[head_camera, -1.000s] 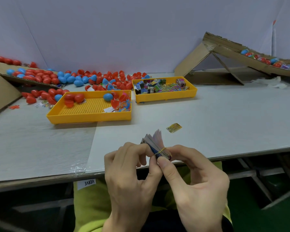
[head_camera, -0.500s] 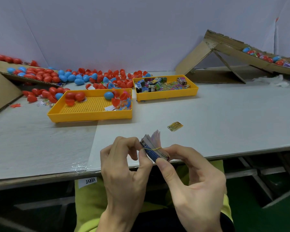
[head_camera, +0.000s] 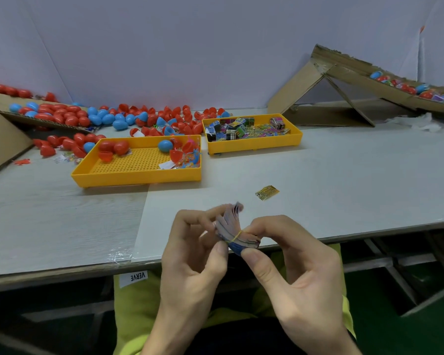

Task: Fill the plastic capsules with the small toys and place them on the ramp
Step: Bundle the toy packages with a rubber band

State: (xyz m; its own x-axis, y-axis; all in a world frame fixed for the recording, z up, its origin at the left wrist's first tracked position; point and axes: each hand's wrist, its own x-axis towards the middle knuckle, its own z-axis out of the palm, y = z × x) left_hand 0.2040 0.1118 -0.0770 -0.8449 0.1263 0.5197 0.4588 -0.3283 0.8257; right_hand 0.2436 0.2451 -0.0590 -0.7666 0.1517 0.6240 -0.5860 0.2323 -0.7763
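Two hands low in the head view, meeting at 6 o'clock above the near edge of the worktop. With the left hand, thumb and curled fingers pinching the left side of a banded stack of small cards, palm turned inward, wrist rising from the bottom edge. With the right hand, thumb under the stack's lower end, forefinger bent over its top beside the yellow rubber band, remaining fingers loosely curled behind. Stack fanned open at its upper end.

One loose yellow card flat on the worktop at 1 o'clock from the hands. Farther off at 11 o'clock, a perforated yellow tray with a few red and blue capsule pieces at its back. Just right of it, at 12 o'clock, a second yellow tray packed with small toys. Heaped at 10 o'clock, loose capsules, red and blue, on worktop and cardboard. At 2 o'clock, the cardboard ramp, with ramp capsules lined along its slope.
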